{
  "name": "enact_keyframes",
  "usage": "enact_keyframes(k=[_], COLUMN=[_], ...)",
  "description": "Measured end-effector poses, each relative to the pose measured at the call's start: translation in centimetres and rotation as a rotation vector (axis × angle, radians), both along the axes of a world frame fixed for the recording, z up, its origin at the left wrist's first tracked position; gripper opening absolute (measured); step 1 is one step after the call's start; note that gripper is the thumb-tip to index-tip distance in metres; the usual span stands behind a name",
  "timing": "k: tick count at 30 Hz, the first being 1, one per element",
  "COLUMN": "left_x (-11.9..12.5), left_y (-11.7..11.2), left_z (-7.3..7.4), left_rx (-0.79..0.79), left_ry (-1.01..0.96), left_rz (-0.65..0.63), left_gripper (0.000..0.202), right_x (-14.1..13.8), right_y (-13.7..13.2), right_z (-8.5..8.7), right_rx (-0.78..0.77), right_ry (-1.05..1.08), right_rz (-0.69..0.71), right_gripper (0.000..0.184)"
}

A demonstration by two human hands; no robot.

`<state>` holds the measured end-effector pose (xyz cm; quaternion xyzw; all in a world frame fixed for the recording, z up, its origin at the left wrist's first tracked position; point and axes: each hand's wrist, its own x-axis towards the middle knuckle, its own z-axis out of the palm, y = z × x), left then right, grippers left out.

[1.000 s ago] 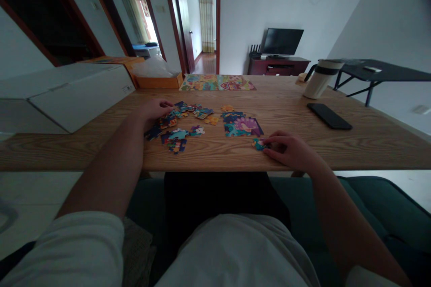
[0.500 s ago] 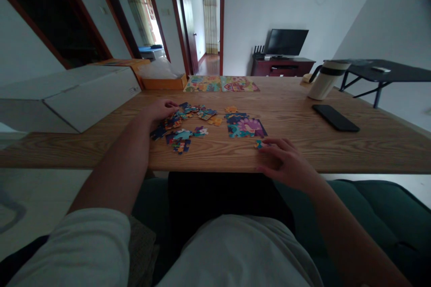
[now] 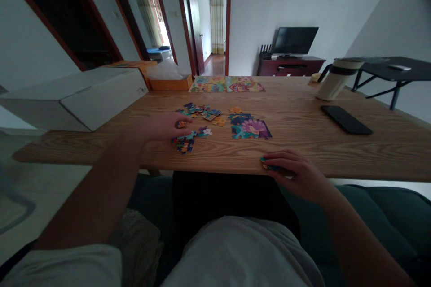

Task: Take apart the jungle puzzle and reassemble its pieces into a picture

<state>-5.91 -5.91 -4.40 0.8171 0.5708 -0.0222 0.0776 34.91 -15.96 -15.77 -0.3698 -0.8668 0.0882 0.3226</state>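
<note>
My left hand (image 3: 163,126), a little blurred, reaches over the left side of a loose heap of puzzle pieces (image 3: 202,112). Its fingers are stretched out and apart, partly covering the pieces below. Near the table's front edge, my right hand (image 3: 294,170) has its fingers closed on a small blue-green puzzle piece (image 3: 268,166), mostly hidden under them. Between the hands lies a joined section of puzzle (image 3: 251,128) with a pink-purple figure on dark blue and teal. Single orange pieces (image 3: 235,110) lie just behind it.
Two colourful picture sheets (image 3: 229,84) lie at the table's back. A white box (image 3: 104,98) and an orange tray (image 3: 171,84) with clear plastic stand at the left. To the right are a black phone (image 3: 346,119) and a pale jug (image 3: 338,81).
My left hand has come nearer over the heap, its fingers spreading out. My right hand has drawn the puzzle piece toward the table's front edge. The view has shifted slightly.
</note>
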Motion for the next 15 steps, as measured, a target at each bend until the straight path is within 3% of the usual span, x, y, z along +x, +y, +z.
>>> enact_keyframes(k=[3, 7, 15], left_x=[-0.6, -2.0, -3.5], left_y=[-2.7, -4.2, -5.6], left_z=[-2.8, -5.8, -8.0], left_rx=[0.011, 0.148, 0.328], left_ry=[-0.032, -0.159, -0.318], left_rz=[-0.057, -0.077, 0.085], left_gripper=[0.060, 0.055, 0.055], right_x=[0.3, 0.0, -0.5], right_y=[0.0, 0.0, -0.1], right_z=[0.1, 0.0, -0.3], right_rx=[-0.049, -0.064, -0.017], right_ry=[0.044, 0.076, 0.080], right_rz=[-0.031, -0.093, -0.132], right_gripper=[0.021, 0.022, 0.018])
